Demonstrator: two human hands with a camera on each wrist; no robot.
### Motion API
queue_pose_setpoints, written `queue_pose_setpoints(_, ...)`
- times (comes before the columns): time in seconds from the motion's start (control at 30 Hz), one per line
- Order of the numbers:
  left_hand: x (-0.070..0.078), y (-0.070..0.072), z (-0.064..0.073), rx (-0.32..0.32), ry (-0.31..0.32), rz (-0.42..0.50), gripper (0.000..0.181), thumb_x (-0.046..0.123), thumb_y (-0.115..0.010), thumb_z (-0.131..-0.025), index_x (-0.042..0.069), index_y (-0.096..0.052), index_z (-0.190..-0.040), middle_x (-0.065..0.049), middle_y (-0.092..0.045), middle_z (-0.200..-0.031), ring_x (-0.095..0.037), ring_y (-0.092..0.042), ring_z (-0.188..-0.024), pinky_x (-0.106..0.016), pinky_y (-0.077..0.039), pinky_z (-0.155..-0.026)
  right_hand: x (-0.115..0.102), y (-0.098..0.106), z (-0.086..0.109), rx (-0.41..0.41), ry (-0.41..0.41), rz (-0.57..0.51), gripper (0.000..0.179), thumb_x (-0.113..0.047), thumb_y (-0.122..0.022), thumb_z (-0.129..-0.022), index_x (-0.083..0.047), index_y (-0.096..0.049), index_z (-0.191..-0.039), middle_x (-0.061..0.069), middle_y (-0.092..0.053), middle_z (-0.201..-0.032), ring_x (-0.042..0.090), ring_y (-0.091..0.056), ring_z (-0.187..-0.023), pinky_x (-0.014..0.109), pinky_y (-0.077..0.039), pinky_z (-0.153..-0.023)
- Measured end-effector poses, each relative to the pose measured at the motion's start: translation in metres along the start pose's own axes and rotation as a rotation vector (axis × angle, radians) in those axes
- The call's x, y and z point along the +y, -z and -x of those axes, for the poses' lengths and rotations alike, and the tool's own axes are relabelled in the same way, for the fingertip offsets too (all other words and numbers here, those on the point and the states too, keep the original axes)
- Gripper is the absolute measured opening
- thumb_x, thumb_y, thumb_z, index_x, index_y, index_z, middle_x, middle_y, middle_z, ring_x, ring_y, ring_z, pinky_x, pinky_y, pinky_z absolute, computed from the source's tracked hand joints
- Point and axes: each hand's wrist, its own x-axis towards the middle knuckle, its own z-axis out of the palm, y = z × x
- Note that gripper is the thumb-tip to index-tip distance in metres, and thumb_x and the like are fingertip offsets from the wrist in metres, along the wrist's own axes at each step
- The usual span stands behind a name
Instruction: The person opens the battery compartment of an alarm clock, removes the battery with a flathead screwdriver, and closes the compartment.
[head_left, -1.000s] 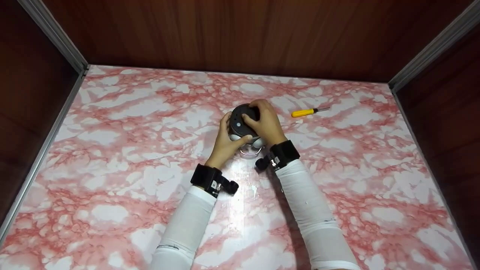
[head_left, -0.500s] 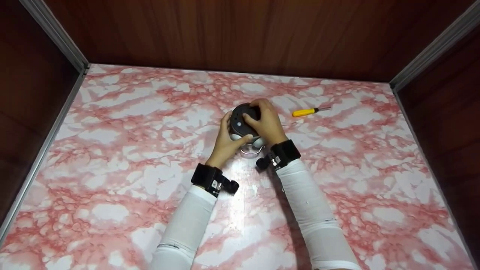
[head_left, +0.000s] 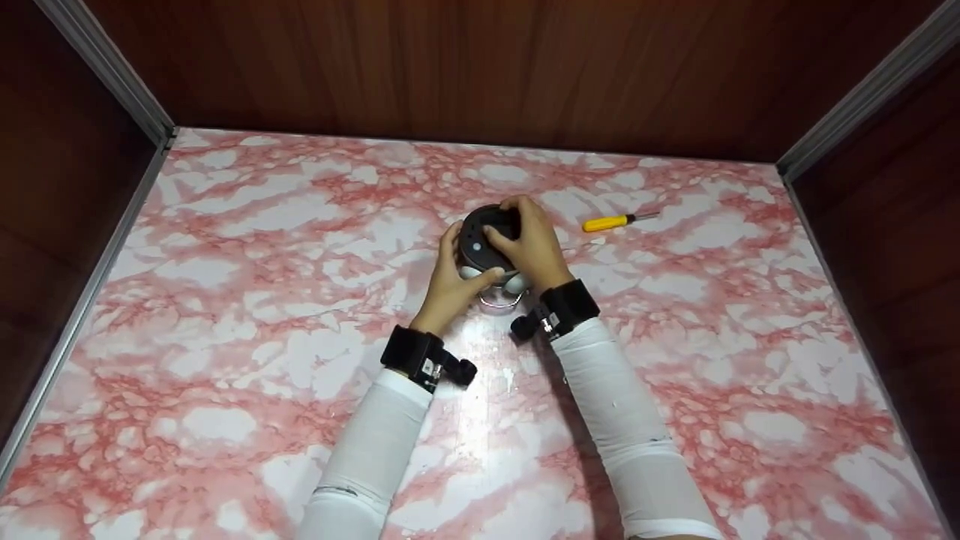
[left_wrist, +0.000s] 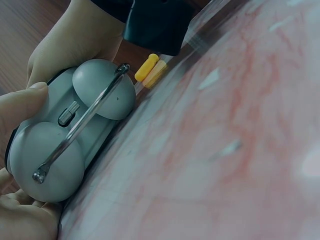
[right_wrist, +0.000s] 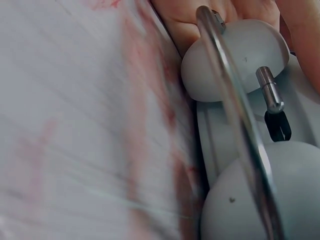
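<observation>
A twin-bell alarm clock (head_left: 477, 259) lies with its round black back facing up and its bells toward me. My left hand (head_left: 450, 285) grips its left side, with the thumb across the edge near the bells. My right hand (head_left: 538, 244) holds the right side, its thumb on the black back and fingers bent over the far rim. Both wrist views show the pale grey bells (left_wrist: 47, 160), the curved metal handle (left_wrist: 82, 122) and the small hammer (right_wrist: 270, 90) between the bells. The dial is hidden underneath.
A screwdriver (head_left: 606, 223) with a yellow handle lies right of the clock, its shaft pointing right. The table (head_left: 225, 360) has a red and white marbled top. Dark wood panels (head_left: 465, 75) wall it at the back and both sides.
</observation>
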Motion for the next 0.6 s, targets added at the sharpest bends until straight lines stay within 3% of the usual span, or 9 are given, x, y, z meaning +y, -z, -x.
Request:
queue_pose_setpoints(0.33, -0.001, 0.001, -0.001, 0.01, 0.007, 0.006, 0.1, 0.014, -0.085, -0.083, 0.012, -0.02, -0.16, -0.014, -0.039, -0.156, -0.024, -0.042, -0.14, -0.033, -0.034, -0.116, -0.003, 0.003, -0.001, 0.008, 0.041, 0.038, 0.034, -0.028, -0.062, -0.102, -0.001, -0.061, -0.121, 0.014, -0.062, -0.123, 0.028, -0.054, -0.121, 0.04, -0.04, -0.109)
queue_pose_setpoints(0.6, -0.002, 0.0, -0.001, 0.013, 0.005, 0.006, 0.099, 0.013, -0.084, -0.083, 0.012, -0.02, -0.159, -0.013, -0.039, -0.157, -0.023, -0.041, -0.141, -0.032, -0.033, -0.117, -0.013, 0.009, -0.006, 0.052, 0.147, 0.146, 0.016, -0.012, -0.062, -0.101, 0.002, -0.068, -0.106, 0.018, -0.065, -0.109, 0.032, -0.059, -0.109, 0.042, -0.045, -0.101)
